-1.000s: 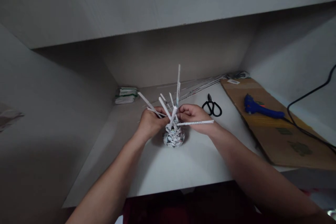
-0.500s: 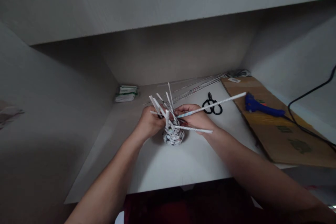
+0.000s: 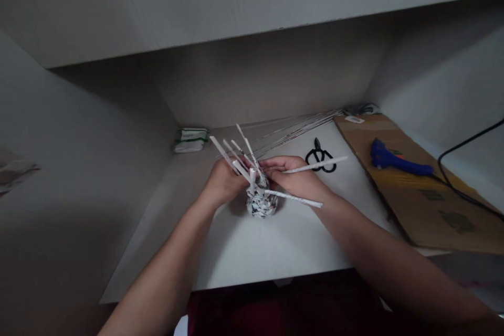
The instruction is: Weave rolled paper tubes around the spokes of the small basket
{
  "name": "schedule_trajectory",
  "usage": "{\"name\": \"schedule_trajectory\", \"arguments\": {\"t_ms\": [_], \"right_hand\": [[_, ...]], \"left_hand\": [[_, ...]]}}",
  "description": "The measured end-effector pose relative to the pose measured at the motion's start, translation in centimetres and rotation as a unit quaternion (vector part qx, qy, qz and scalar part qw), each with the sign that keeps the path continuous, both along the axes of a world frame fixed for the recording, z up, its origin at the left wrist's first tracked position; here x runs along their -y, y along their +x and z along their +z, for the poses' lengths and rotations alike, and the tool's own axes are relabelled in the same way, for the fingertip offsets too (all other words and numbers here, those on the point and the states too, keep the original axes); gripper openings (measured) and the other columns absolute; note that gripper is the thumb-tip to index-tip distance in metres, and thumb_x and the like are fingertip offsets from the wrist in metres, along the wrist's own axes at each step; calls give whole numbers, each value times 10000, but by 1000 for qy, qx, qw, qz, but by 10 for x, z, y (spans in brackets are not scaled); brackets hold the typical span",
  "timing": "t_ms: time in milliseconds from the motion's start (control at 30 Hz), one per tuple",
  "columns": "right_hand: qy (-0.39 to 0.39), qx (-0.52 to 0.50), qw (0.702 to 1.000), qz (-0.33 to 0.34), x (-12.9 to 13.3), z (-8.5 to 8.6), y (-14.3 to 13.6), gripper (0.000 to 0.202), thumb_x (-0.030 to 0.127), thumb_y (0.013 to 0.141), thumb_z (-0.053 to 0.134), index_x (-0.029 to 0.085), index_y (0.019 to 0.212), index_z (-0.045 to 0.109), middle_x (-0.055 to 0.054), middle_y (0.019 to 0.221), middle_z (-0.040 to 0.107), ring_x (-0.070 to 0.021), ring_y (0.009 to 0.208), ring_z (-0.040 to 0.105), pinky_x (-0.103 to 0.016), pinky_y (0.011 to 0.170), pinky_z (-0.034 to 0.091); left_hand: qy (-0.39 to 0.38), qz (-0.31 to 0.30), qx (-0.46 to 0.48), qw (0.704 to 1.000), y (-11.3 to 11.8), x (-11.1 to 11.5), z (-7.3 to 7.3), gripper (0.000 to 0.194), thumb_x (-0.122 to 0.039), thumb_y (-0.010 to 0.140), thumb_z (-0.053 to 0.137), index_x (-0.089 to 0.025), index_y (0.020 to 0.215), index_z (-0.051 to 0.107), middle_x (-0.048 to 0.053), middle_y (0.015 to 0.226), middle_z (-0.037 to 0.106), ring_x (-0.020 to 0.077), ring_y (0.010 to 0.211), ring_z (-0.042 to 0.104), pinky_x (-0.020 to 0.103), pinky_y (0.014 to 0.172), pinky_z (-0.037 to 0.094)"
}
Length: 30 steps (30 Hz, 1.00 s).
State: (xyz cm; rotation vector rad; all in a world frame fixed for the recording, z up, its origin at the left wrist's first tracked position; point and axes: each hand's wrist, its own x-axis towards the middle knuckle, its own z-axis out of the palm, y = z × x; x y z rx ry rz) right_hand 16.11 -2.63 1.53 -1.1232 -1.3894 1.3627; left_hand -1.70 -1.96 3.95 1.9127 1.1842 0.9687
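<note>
A small round woven piece of printed paper tubes (image 3: 261,205) sits on the white table, its narrow neck upward. Several paper tubes fan out from the neck, up to the left and out to the right. My left hand (image 3: 227,181) closes on the left side of the neck, behind the near tubes. From the right, my right hand (image 3: 291,172) grips a paper tube (image 3: 326,164) close to the neck, its end pointing right. Another tube (image 3: 295,198) passes below my right hand toward the wrist. Some fingertips are hidden behind the tubes.
Black-handled scissors (image 3: 321,158) lie beyond my right hand. A blue glue gun (image 3: 401,161) with a black cord rests on a cardboard sheet (image 3: 425,205) at the right. Long thin sticks (image 3: 295,134) and a white-green packet (image 3: 191,139) lie at the back. Side walls and an overhead panel (image 3: 252,0) enclose the table.
The tube at my right hand has swung lower, with the fingers now over its inner part. The upright tubes lean further left. The woven piece stays in nearly the same place.
</note>
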Motion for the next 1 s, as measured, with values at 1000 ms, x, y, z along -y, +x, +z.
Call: {"name": "schedule_trajectory", "arguments": {"t_ms": [1000], "right_hand": [[212, 192, 954, -95, 2, 2, 12, 190, 344, 838, 589, 206, 917, 692, -31, 780, 704, -162, 703, 641, -267, 620, 464]], "left_hand": [[-74, 3, 55, 996, 3, -4, -3, 211, -301, 631, 756, -112, 690, 683, 63, 687, 685, 164, 629, 612, 261, 588, 482]]}}
